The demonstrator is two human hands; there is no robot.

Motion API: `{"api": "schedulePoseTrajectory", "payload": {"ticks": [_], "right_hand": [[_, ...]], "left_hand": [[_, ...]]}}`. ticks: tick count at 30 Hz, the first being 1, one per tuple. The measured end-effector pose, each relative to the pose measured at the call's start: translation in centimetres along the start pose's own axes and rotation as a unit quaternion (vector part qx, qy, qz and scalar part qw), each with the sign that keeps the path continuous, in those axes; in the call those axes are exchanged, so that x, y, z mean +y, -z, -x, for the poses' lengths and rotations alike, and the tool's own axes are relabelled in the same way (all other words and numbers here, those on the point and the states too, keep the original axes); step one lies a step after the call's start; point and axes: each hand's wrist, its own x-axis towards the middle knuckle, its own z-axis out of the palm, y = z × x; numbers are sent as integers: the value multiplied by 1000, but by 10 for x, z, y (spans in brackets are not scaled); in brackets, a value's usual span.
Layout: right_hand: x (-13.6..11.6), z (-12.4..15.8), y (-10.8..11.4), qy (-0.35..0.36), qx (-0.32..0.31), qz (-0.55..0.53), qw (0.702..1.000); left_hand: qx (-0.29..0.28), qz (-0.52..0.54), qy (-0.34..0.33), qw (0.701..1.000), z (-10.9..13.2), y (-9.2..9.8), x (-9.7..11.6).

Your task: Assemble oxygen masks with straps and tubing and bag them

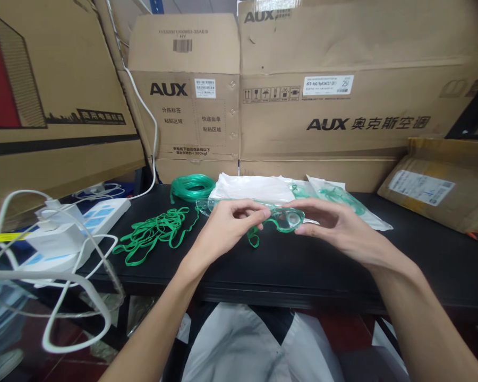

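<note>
Thumb and fingers of the left hand (pixel 229 225) pinch the left side of a clear, green-rimmed face mask (pixel 284 218); the right hand (pixel 338 225) grips its right end, thumb below, fingers above. I have the mask centred on my remote feed, over the black tabletop (pixel 231 278).

Sweeping left to right: white power strip (pixel 103 215), plugs and cables crowding it. Next, green elastic strap (pixel 153 233) in a loose tangle, one strand trailing up toward the left hand; its far end I can't trace. Coil of green tubing (pixel 183 192) just behind. Then a white packet (pixel 255 187) beyond the hands. Under the mask's left side hangs a short green loop (pixel 254 240); whether threaded through the mask or only touching, can't tell. Clear packets (pixel 330 192) with green contents lie behind the right hand. Taped carton (pixel 434 185) far right.

Progress, my reading: mask out and in hand, handling mid-way. Not yet done: mask not set down, strap heap not sorted. Whether the packets are finished pieces or stock, I can't say.
</note>
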Motion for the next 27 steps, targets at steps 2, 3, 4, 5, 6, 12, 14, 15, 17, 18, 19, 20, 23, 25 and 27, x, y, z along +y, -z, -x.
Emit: {"api": "schedulePoseTrajectory", "payload": {"ticks": [2, 3, 4, 5, 6, 12, 14, 15, 17, 18, 19, 20, 23, 25, 27], "right_hand": [[0, 0, -1, 0, -4, 1, 1000], [0, -1, -1, -1, -6, 0, 1000], [0, -1, -2, -1, -7, -2, 1000], [0, -1, -3, -1, -8, -6, 1000], [0, -2, -4, -3, -9, -10, 1000], [-2, 0, -6, 3, -25, -11, 1000], [-3, 1, -4, 19, -16, 14, 1000], [-2, 1, -4, 25, -8, 20, 999], [-2, 1, -6, 24, 16, 13, 999], [-1, 1, -8, 18, 30, 7, 999], [-1, 0, -10, 12, 45, 4, 999], [0, -1, -13, 10, 56, 6, 998], [0, -5, -24, 27, 69, 6, 997], [1, -7, -29, 45, 76, -15, 996], [2, -7, -31, 51, 89, -30, 994]], "left_hand": [[4, -1, 4, 1000, 0, 0, 1], [5, -1, 8, 1000, 0, -1, 1], [4, 0, 12, 1000, 0, -1, 1], [3, 1, 17, 1000, 0, -1, 1], [0, 2, 20, 1000, 0, -2, 0], [-8, 3, 6, 1000, 0, 0, -1], [-13, 6, 0, 1000, 0, 1, 0], [-17, 9, -2, 1000, 0, 1, 1], [-24, 13, -2, 1000, 0, 1, 2], [-27, 13, -1, 1000, 0, 0, 3], [-29, 11, 1, 1000, 1, 0, 3], [-33, 8, 4, 999, 1, -1, 3], [-46, -4, 14, 999, 3, -3, 3], [-50, -7, 16, 999, 3, -4, 2], [-49, -8, 17, 999, 4, -4, 2]]}}
